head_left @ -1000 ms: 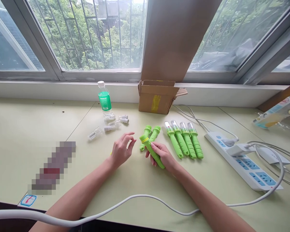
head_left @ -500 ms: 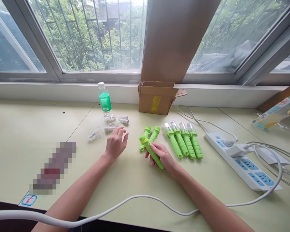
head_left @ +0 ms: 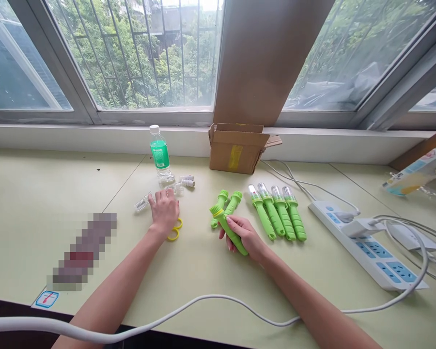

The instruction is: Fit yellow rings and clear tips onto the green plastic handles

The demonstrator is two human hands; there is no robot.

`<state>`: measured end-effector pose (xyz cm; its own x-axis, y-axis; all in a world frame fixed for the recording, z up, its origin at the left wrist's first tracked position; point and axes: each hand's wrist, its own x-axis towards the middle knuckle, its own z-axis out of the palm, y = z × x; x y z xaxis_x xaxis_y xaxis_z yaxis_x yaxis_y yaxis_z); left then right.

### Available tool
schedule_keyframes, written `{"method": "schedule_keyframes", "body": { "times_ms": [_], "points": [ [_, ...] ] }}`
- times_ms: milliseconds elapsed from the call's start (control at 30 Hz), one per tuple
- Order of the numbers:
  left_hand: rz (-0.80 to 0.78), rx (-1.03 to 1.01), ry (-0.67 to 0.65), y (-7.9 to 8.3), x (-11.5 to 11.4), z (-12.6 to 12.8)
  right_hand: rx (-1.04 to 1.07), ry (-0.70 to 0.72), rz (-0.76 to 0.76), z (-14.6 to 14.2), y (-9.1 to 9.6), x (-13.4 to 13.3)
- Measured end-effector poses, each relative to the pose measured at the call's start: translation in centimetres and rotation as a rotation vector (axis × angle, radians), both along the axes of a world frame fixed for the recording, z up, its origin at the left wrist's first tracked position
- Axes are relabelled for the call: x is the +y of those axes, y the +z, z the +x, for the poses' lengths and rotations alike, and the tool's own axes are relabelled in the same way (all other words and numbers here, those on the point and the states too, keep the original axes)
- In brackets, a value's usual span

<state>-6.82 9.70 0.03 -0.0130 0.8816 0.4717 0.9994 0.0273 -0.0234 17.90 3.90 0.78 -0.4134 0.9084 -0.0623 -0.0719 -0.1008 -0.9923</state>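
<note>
My right hand (head_left: 241, 235) is closed around a green flashlight-like handle (head_left: 229, 232), tilted, with a threaded end and a yellow ring at its top. Two similar green handles (head_left: 234, 199) lie crossed just behind it. On the left, my left hand (head_left: 164, 211) reaches down over clear plastic caps and white cylindrical pieces, its fingers curled and the fingertips hidden. A clear ribbed cap (head_left: 142, 203) lies by its outer finger, and white cylinders (head_left: 189, 182) lie beyond it. Two yellow rings (head_left: 173, 234) lie beside the wrist.
Several green light sticks with clear tops (head_left: 279, 213) lie in a row right of centre. A water bottle (head_left: 160, 154) and cardboard box (head_left: 236, 150) stand at the back. A power strip (head_left: 366, 247) with cables lies right; a white cable (head_left: 218, 296) crosses the front.
My left hand has moved left and its fingers have curled down over the clear and white parts, uncovering the yellow rings. My right hand keeps the green handle nearly still.
</note>
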Motion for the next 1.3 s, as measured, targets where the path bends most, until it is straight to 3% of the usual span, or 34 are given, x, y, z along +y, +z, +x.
{"method": "schedule_keyframes", "body": {
  "times_ms": [333,567,900,1300],
  "points": [
    [-0.104,0.092,-0.175,0.3,-0.2,0.1,-0.01,-0.004,0.017,-0.1,0.2,0.0],
    [-0.171,0.11,-0.162,0.6,-0.4,0.1,-0.011,-0.005,0.011,-0.2,0.2,0.0],
    [0.118,-0.163,-0.456,0.8,-0.9,1.3,-0.037,-0.014,-0.017,-0.1,0.2,-0.1],
    [0.244,-0.545,-0.641,0.4,-1.8,2.3,-0.062,-0.007,0.013,-0.2,0.4,-0.2]
  ]
}}
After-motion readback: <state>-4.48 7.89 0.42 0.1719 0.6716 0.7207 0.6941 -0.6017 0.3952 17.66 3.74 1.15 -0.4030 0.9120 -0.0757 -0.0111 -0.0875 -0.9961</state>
